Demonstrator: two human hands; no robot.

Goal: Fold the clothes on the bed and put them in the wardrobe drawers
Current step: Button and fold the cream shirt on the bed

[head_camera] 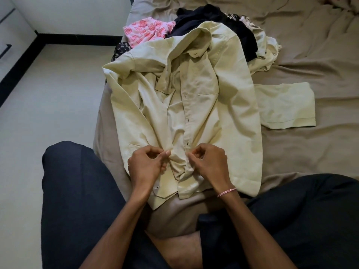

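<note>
A pale cream button-up shirt (204, 105) lies front-up on the bed, collar away from me, one short sleeve spread out to the right. My left hand (147, 164) pinches the left front edge near the hem. My right hand (209, 162) pinches the buttonhole placket just beside it. The two front edges sit close together between my hands. Behind the shirt lies a heap of clothes: a pink patterned piece (147, 31) and a black garment (206, 18).
The bed's taupe sheet (303, 164) is wrinkled and stretches right. My dark-trousered legs (77, 200) flank the bed's near corner. Light floor (48, 103) lies left, with a black skirting and a white drawer front (7, 35) at the far left.
</note>
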